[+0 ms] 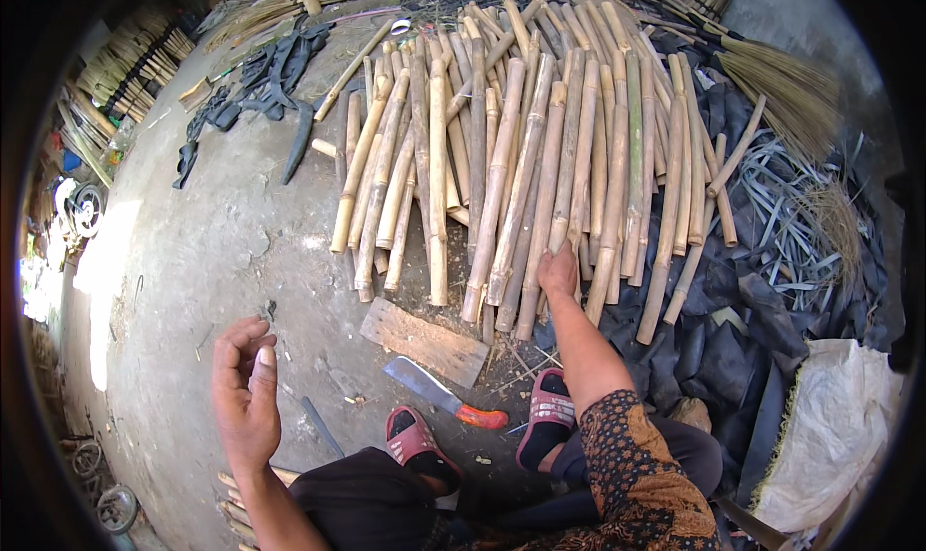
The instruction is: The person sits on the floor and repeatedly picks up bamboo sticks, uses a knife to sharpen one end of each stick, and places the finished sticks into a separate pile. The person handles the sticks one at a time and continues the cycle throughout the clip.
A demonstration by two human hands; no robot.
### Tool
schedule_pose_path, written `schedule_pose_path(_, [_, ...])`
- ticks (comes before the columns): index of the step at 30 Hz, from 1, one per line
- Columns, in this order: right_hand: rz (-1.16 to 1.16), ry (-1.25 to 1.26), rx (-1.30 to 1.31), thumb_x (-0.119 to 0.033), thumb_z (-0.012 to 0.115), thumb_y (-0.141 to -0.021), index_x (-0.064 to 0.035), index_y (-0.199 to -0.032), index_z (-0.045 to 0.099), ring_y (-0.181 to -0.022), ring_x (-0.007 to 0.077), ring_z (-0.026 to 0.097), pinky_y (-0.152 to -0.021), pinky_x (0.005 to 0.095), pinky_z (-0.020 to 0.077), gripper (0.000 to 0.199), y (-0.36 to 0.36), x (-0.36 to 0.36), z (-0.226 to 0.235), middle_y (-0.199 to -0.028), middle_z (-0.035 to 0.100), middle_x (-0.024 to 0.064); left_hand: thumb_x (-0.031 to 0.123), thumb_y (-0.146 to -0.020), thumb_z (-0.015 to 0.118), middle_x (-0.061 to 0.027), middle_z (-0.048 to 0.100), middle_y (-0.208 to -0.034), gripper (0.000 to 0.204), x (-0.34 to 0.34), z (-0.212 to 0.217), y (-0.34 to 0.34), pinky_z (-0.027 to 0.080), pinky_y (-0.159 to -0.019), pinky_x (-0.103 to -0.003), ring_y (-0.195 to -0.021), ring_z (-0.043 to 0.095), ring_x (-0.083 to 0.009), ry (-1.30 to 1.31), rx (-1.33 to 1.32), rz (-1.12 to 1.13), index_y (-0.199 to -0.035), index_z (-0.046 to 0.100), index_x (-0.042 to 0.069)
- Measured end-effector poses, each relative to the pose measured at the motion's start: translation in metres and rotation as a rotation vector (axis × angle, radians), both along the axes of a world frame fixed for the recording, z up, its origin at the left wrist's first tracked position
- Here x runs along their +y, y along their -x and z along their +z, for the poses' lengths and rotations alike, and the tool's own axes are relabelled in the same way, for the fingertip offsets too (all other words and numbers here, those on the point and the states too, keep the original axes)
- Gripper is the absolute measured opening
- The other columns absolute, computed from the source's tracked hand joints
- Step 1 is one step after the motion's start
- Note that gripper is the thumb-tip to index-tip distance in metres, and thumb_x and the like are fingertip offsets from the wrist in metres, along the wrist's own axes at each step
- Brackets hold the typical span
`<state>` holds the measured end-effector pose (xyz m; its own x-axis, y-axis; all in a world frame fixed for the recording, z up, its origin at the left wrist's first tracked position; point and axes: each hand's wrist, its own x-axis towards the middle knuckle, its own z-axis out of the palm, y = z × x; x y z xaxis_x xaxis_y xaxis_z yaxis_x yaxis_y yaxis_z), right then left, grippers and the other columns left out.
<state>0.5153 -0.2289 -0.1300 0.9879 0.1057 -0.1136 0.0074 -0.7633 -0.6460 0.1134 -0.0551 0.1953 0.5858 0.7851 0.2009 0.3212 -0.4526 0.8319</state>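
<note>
A large heap of cut bamboo poles (439,185) lies ahead, their near ends pointing toward me. My right hand (558,273) reaches into the near edge of the heap, its fingers closed round the end of one bamboo pole (569,175). Raised over the concrete floor at the left, my left hand (246,387) holds nothing; its fingers are loosely bent and the thumb stands apart. Between the heap and my feet is a flat wooden board (424,342). Beside it rests a broad-bladed knife (424,385) with a red-orange handle.
Black rubbery sheets (694,358) and a white sack (825,435) cover the right side. Pale strips (772,204) and a grass broom (781,88) lie farther back. Dark scraps (275,69) are strewn at far left. Several short poles (234,508) lie by my left forearm.
</note>
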Motion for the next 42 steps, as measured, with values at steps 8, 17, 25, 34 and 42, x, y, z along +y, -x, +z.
schedule_pose_path(8, [-0.135, -1.022, 0.74, -0.037, 0.059, -0.097, -0.0038, -0.113, 0.061, -0.066, 0.023, 0.066, -0.058, 0.039, 0.0549, 0.037, -0.02, -0.04, -0.007, -0.088, 0.07, 0.0132, 0.008, -0.103, 0.059, -0.0084, 0.06, -0.124, 0.023, 0.006, -0.003, 0.014, 0.05, -0.09, -0.03, -0.106, 0.061, -0.0154, 0.012, 0.013, -0.004, -0.124, 0.061, 0.001])
schedule_pose_path(17, [-0.236, -0.526, 0.117, -0.044, 0.067, -0.095, -0.0038, -0.114, 0.062, -0.066, 0.025, 0.065, -0.062, 0.0403, 0.054, 0.044, -0.024, -0.069, 0.028, -0.076, 0.065, 0.0121, 0.009, -0.103, 0.06, -0.0076, 0.062, -0.12, 0.023, 0.005, 0.001, 0.02, 0.05, -0.09, -0.03, -0.104, 0.061, -0.0152, -0.027, 0.013, -0.011, -0.124, 0.061, 0.001])
schedule_pose_path(25, [-0.359, 0.306, -0.459, -0.034, 0.071, -0.09, -0.0073, -0.136, 0.058, -0.121, 0.0364, 0.056, -0.104, 0.0526, 0.0413, 0.054, -0.033, -0.103, 0.04, -0.131, 0.059, 0.0154, 0.01, -0.102, 0.061, -0.0077, 0.062, -0.119, 0.023, 0.004, -0.001, 0.014, 0.05, -0.091, -0.031, -0.104, 0.061, -0.0163, -0.04, 0.048, -0.026, -0.124, 0.062, 0.002])
schedule_pose_path(34, [0.148, 0.006, 0.195, -0.043, 0.075, -0.088, 0.0018, -0.13, 0.058, -0.113, 0.0372, 0.068, -0.098, 0.0428, 0.0523, 0.064, 0.053, -0.027, -0.025, -0.123, 0.069, 0.0243, 0.009, -0.101, 0.062, -0.0093, 0.063, -0.119, 0.022, -0.003, 0.002, -0.004, 0.051, -0.094, -0.032, -0.104, 0.063, -0.018, -0.098, 0.091, -0.06, -0.121, 0.064, 0.0])
schedule_pose_path(42, [-0.257, -1.029, 0.875, -0.042, 0.048, -0.1, -0.0043, -0.109, 0.061, -0.063, 0.0235, 0.064, -0.06, 0.0418, 0.0554, 0.041, 0.077, -0.042, -0.004, -0.084, 0.068, 0.0099, 0.009, -0.1, 0.062, -0.0085, 0.063, -0.115, 0.022, -0.002, 0.004, 0.0, 0.051, -0.09, -0.032, -0.1, 0.063, -0.0173, -0.061, 0.1, -0.034, -0.121, 0.065, 0.002])
